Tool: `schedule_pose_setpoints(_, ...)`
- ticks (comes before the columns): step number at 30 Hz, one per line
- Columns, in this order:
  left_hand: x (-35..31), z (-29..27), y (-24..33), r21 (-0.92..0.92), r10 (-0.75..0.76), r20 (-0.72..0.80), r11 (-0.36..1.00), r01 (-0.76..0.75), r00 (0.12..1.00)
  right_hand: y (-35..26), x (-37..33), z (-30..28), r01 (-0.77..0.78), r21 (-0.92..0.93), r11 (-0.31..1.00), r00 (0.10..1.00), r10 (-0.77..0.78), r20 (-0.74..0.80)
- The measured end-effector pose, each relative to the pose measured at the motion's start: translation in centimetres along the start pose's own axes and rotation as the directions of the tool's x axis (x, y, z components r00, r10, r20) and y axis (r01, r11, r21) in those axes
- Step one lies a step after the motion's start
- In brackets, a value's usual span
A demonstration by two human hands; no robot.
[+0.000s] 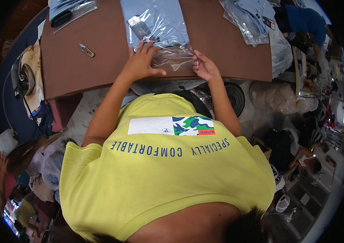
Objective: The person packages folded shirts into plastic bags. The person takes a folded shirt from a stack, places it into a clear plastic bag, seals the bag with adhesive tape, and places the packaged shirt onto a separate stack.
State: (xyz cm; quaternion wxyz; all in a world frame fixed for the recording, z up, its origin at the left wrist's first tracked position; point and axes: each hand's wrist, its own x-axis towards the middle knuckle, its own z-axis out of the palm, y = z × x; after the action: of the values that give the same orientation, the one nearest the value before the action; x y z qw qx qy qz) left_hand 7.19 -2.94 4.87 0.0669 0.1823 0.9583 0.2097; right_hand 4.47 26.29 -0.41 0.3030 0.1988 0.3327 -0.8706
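A folded light-blue garment (161, 18) lies inside a clear plastic bag (174, 60) at the table's near edge. Dark and silvery hang tags (139, 27) show through the film. My left hand (141, 60) rests with spread fingers on the bag's lower left part, thumb pointing right. At the lower right corner, my right hand (205, 68) pinches the film between thumb and fingers. The bag's loose, wrinkled mouth stretches between both hands. To the left of my left hand lies a pair of small thread snips (86, 50).
The brown tabletop (224, 58) ends just before my body. More bagged blue garments lie at the far right (249, 20) and far left (68, 6), the left ones with a black object (61, 18). An iron (25, 77) stands left of the table. Other people are around.
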Motion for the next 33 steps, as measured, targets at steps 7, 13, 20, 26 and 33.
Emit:
schedule_pose_setpoints(7, 0.5, 3.9, -2.1, 0.020, 0.072, -0.140, 0.997, -0.070, 0.987, 2.7, -1.1, 1.4, -0.061, -0.159, 0.985, 0.991, 0.078, 0.104)
schedule_pose_setpoints(13, 1.3, -1.5, -2.1, -0.712, -0.171, 0.261, 0.631, 0.309, 0.950, 6.1, -1.0, 5.9, 0.545, -0.664, -0.512, 0.643, -0.252, 0.723)
schedule_pose_setpoints(20, 2.4, -0.6, -3.9, -0.803, -0.057, 0.077, 0.588, 0.096, 0.995, 8.8, 3.2, 9.2, 0.437, -0.509, -0.742, 0.593, -0.188, 0.783)
schedule_pose_setpoints(26, 2.0, -1.1, -3.4, -0.752, -0.058, 0.226, 0.624, 0.212, 0.972, 9.9, 4.2, 8.7, 0.370, -0.423, -0.827, 0.610, -0.127, 0.782)
schedule_pose_setpoints(33, 1.8, -0.4, -3.5, -0.750, -0.050, 0.141, 0.646, 0.139, 0.989, 10.5, 4.0, 9.9, 0.398, -0.477, -0.783, 0.652, -0.124, 0.748)
